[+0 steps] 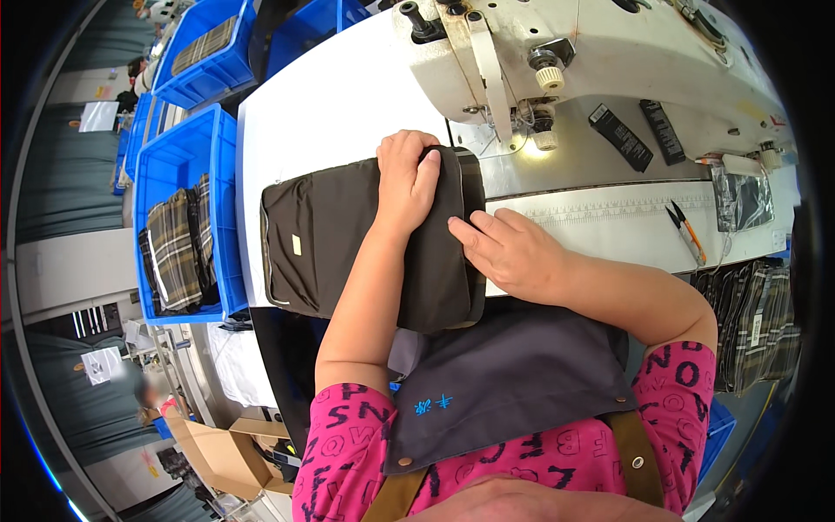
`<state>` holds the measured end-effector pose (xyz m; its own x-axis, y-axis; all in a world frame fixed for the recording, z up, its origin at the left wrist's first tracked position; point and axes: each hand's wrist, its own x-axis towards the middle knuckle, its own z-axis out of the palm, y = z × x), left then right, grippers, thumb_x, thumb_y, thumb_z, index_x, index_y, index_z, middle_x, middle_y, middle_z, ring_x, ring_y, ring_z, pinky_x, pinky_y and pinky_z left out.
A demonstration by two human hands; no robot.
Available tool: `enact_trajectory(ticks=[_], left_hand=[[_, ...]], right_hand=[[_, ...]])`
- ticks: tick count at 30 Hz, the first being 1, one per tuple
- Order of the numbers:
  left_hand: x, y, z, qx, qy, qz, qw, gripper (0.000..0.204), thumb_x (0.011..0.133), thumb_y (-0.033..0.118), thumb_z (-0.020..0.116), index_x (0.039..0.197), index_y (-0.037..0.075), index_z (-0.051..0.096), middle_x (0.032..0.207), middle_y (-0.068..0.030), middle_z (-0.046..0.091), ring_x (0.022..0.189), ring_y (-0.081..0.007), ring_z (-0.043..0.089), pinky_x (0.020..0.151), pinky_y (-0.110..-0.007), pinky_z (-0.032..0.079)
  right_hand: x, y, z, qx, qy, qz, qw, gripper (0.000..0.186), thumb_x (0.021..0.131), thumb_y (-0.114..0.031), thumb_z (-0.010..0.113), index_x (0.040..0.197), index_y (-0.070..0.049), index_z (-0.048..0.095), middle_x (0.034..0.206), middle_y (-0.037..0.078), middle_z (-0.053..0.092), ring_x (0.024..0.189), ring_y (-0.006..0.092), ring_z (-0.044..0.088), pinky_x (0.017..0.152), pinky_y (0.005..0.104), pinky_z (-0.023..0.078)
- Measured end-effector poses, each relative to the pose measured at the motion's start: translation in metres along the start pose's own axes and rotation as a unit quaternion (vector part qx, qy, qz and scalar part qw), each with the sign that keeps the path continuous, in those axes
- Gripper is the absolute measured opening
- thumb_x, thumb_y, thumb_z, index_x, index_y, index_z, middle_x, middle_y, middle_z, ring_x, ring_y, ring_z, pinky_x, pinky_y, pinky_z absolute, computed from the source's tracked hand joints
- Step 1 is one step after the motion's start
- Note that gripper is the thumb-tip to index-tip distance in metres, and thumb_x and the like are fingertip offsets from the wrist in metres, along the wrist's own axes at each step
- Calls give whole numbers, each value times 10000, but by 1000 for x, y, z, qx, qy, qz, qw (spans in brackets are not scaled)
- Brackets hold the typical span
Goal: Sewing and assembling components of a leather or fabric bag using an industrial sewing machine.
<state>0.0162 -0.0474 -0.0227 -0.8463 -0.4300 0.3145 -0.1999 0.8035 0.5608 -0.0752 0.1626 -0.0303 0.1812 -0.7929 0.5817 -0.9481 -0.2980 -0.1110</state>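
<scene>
A dark brown, rectangular fabric piece (339, 226) lies on the white sewing table, with a small pale tag near its left side. A plaid layer (471, 183) shows from beneath its right edge. My left hand (405, 181) is closed over the far edge, thumb lying on top of the cloth. At the right edge, my right hand (513, 252) has its fingers bent with the fabric between them; the thumb is hidden. The white sewing machine (487, 52) stands just beyond, its needle area to the far right of the cloth.
Blue bins (228, 217) with folded plaid pieces (178, 248) stand along the left. Right of my hands are a ruler strip (600, 209), orange-handled thread snips (687, 233), two black boxes (622, 137) and a clear plastic bag (744, 202). Stacked plaid pieces (752, 322) hang at the right.
</scene>
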Motion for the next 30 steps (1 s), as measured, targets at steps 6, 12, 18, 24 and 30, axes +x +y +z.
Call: enact_trajectory(ticks=[6, 12, 18, 24, 30], left_hand=[[11, 4, -5, -30, -57, 1, 998, 86, 938, 151, 706, 995, 90, 684, 960, -40, 674, 942, -263, 597, 916, -402, 403], [24, 7, -7, 54, -102, 34, 993, 104, 922, 198, 748, 929, 109, 695, 912, -13, 697, 900, -248, 628, 918, -410, 409], [27, 10, -11, 75, -136, -2, 988, 136, 929, 219, 746, 953, 95, 699, 948, -26, 715, 958, -254, 636, 987, -418, 406], [29, 12, -9, 103, -128, 9, 986, 162, 923, 247, 759, 963, 97, 716, 897, -55, 712, 902, -268, 640, 934, -405, 407], [29, 10, -7, 88, -114, 16, 989, 128, 912, 220, 761, 909, 139, 662, 853, 30, 693, 842, -228, 619, 906, -443, 394]], right_hand=[[1, 6, -5, -27, -13, -49, 998, 244, 811, -157, 660, 962, 1, 768, 1168, 153, 683, 1142, 302, 605, 899, 387, 514], [-3, 1, -6, -14, -44, -4, 999, 300, 797, -193, 752, 983, 42, 749, 1201, 185, 684, 1231, 347, 598, 1034, 469, 500], [-7, -3, -6, -47, -67, 10, 997, 323, 818, -243, 741, 1001, 22, 748, 1221, 183, 691, 1252, 348, 602, 1038, 470, 500], [-5, -5, -13, -68, -91, 23, 993, 345, 829, -274, 733, 1033, 5, 740, 1270, 176, 680, 1311, 335, 583, 1064, 468, 483], [-6, -6, -9, -62, -88, 30, 994, 350, 824, -276, 734, 1032, 6, 740, 1271, 177, 678, 1298, 338, 588, 1056, 464, 486]])
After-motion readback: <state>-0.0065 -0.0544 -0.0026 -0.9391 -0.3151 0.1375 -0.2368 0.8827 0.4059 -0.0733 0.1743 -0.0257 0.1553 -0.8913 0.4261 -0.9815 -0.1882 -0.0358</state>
